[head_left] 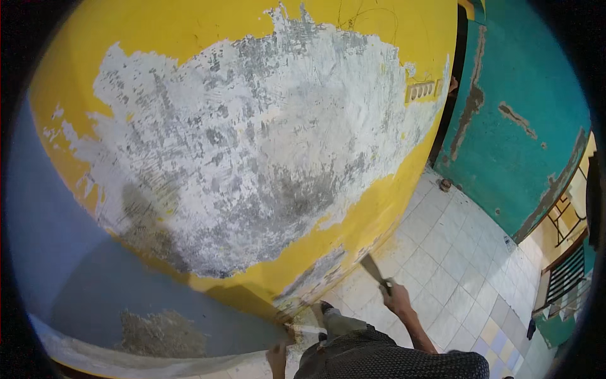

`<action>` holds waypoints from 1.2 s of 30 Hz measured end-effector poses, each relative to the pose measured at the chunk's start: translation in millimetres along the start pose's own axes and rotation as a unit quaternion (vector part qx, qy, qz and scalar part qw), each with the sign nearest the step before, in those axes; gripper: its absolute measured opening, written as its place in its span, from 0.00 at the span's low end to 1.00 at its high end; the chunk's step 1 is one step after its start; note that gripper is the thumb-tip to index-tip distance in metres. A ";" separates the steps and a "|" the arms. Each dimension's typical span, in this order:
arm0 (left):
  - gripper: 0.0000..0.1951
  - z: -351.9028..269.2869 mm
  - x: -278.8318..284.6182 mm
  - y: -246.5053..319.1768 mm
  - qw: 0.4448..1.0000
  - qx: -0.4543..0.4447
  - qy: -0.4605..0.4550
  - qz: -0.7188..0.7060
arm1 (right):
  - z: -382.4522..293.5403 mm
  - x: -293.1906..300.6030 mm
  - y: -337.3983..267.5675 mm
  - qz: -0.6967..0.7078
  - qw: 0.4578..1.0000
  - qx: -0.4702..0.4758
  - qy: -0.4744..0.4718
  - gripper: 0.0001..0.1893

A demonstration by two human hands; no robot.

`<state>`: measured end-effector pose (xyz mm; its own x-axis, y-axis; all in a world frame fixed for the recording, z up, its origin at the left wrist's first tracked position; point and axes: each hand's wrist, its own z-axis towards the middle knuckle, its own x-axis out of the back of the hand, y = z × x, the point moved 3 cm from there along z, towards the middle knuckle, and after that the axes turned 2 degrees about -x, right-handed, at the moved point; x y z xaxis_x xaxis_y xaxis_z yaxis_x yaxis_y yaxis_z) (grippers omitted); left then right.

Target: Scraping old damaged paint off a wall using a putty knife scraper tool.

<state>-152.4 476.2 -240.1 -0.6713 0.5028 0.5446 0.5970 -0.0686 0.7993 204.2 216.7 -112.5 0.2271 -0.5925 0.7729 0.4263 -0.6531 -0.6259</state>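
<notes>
My right hand (398, 302) grips a putty knife (373, 271) by its dark handle. The wide blade points up and left, its tip by the foot of the yellow wall (364, 208). Whether the blade touches the wall is unclear. A large patch of bare white-grey plaster (246, 147) spreads across this wall where the yellow paint is gone. Lower down, a smaller scraped strip (315, 272) runs just above the floor. My left hand (276, 353) is low in the picture near the wall's bottom corner, fingers curled; I cannot tell whether it holds anything.
White floor tiles (438, 246) carry yellowish dust along the wall. A socket strip (420, 91) sits on the yellow wall. Behind is a teal wall (516, 156) with patched grooves. At left stands a blue-grey wall (61, 203). Part of a person's hand (453, 85) shows at the doorway.
</notes>
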 end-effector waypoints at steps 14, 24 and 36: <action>0.12 58.7 44.4 240.1 0.946 -0.325 0.002 0.008 | 131.7 150.9 -295.4 0.175 0.901 0.331 0.220 0.22; 0.11 21.2 65.5 353.2 0.910 -0.397 -0.070 -0.101 | 136.7 160.7 -339.2 0.190 0.901 0.328 0.211 0.18; 0.09 20.4 42.3 271.3 0.934 -0.341 -0.073 -0.076 | 172.8 192.1 -376.6 0.172 0.871 0.361 0.285 0.20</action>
<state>-9.8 496.4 -5.3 -0.6289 0.6599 0.4111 0.0472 -0.4954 0.8674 238.6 430.4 289.6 0.0665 -0.9671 0.2456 0.9051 -0.0451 -0.4229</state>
